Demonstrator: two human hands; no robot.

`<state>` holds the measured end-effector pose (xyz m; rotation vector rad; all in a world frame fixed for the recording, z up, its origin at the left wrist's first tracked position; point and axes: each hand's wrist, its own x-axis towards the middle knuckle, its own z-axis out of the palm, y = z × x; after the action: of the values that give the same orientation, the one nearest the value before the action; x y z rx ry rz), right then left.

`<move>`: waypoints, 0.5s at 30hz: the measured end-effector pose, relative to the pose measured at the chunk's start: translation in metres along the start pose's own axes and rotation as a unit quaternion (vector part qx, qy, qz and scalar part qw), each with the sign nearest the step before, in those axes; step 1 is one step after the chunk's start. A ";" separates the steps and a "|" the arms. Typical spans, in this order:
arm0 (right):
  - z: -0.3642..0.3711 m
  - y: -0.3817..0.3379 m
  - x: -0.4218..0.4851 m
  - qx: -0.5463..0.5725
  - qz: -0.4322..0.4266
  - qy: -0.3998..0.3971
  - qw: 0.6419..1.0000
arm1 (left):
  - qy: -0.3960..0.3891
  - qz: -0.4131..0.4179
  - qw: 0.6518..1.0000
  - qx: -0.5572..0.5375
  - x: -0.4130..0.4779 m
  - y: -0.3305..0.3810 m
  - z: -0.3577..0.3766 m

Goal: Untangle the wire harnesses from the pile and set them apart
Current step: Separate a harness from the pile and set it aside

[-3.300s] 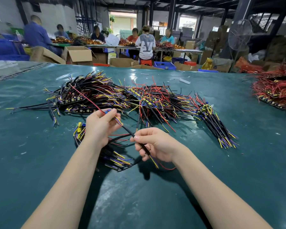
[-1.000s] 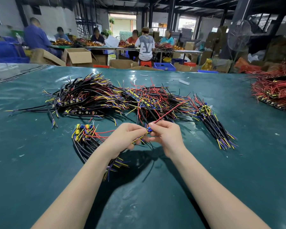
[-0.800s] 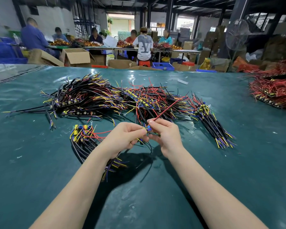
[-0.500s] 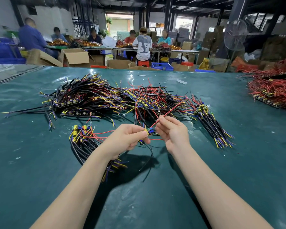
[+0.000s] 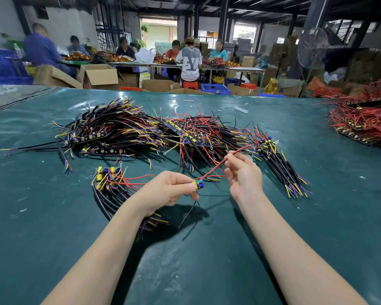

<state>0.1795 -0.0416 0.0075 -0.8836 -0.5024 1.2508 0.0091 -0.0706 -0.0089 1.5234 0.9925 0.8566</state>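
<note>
Both hands pulled apart: left hand (image 5: 169,190) pinches the harness (image 5: 197,184), right hand (image 5: 243,172) pinches its red wire (image 5: 216,166), almost off the pile (image 5: 141,133).

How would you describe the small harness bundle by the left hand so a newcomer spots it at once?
On the green table, look nearer than the long tangled pile. Left of the left hand lies a small bundle of black wires; it alone passes under that forearm.
</note>
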 end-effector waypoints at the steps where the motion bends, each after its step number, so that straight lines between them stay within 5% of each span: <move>1: -0.001 -0.002 0.001 0.004 0.000 0.006 1.000 | -0.005 -0.003 1.000 0.000 0.000 0.000 0.000; 15: -0.011 -0.004 0.016 0.053 -0.040 0.058 0.996 | -0.032 -0.026 0.999 0.012 0.001 -0.001 0.000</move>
<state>0.1945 -0.0302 0.0026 -0.8342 -0.3714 1.1360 0.0096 -0.0700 -0.0096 1.5284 0.9944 0.7570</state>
